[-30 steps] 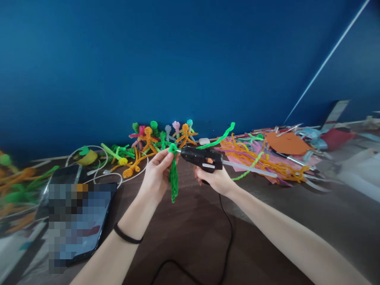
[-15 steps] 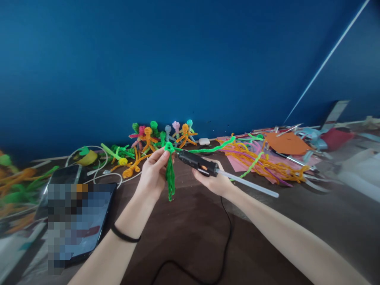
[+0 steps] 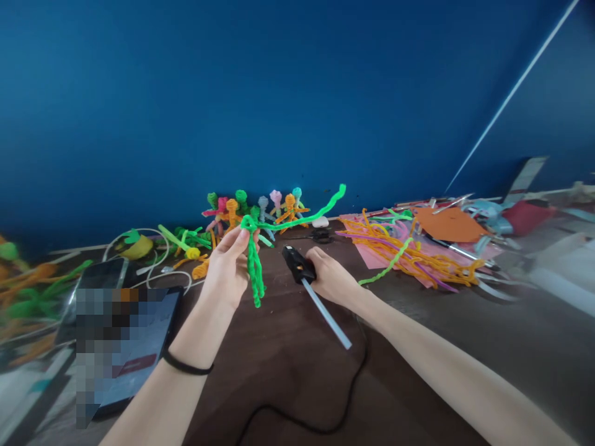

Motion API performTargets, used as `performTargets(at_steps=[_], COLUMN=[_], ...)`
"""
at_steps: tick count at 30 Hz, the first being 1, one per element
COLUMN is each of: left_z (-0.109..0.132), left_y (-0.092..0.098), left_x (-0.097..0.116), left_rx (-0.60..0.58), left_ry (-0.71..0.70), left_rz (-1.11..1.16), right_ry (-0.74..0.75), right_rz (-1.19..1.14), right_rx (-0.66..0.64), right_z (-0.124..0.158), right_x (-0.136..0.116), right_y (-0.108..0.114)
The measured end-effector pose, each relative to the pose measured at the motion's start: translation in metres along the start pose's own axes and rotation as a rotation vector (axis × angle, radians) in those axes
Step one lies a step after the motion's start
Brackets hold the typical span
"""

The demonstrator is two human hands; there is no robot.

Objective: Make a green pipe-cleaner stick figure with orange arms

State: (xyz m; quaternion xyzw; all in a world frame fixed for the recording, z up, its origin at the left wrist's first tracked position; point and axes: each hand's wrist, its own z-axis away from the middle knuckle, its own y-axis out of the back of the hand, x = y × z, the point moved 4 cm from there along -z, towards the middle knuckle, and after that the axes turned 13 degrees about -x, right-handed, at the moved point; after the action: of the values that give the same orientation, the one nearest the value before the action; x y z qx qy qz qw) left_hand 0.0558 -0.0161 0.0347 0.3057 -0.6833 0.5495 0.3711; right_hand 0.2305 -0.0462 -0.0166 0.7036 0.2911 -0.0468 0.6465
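Note:
Between thumb and fingers, my left hand (image 3: 227, 266) pinches a green pipe-cleaner figure (image 3: 254, 266). Twisted green strands hang below the pinch, and one long green pipe cleaner (image 3: 307, 218) reaches out to the right, its tip raised. My right hand (image 3: 332, 275) is wrapped around a black hot glue gun (image 3: 297, 263) over the table, apart from the figure. A clear glue stick (image 3: 328, 314) sticks out of the gun's back toward me. The gun's nozzle is hard to make out.
Several coiled pipe-cleaner figures (image 3: 231, 212) stand along the blue wall. Loose orange pipe cleaners (image 3: 409, 260) lie on pink paper at the right. A tablet (image 3: 139, 365) lies at the left beside a white cable (image 3: 160, 263). The gun's black cord (image 3: 357, 378) curves across the table (image 3: 279, 371).
My right hand has drawn the glue gun away from the green figure and turned it, the glue stick now pointing more toward me. The left hand has shifted slightly left with the figure.

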Motion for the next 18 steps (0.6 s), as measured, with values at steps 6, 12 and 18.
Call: performTargets(at_steps=[6, 12, 18], left_z=[0.003, 0.003, 0.005], left_y=[-0.004, -0.005, -0.007], left_x=[0.001, 0.0, -0.002], left_rx=[-0.013, -0.022, -0.016], left_ry=[0.027, 0.042, 0.083], left_rz=[-0.026, -0.035, -0.031], right_ry=[-0.083, -0.141, -0.149], right_rz=[0.053, -0.104, -0.17], right_rx=[-0.146, -0.244, -0.335], right_z=[-0.001, 0.001, 0.001], right_x=[0.009, 0.011, 0.014], right_y=[-0.008, -0.006, 0.0])
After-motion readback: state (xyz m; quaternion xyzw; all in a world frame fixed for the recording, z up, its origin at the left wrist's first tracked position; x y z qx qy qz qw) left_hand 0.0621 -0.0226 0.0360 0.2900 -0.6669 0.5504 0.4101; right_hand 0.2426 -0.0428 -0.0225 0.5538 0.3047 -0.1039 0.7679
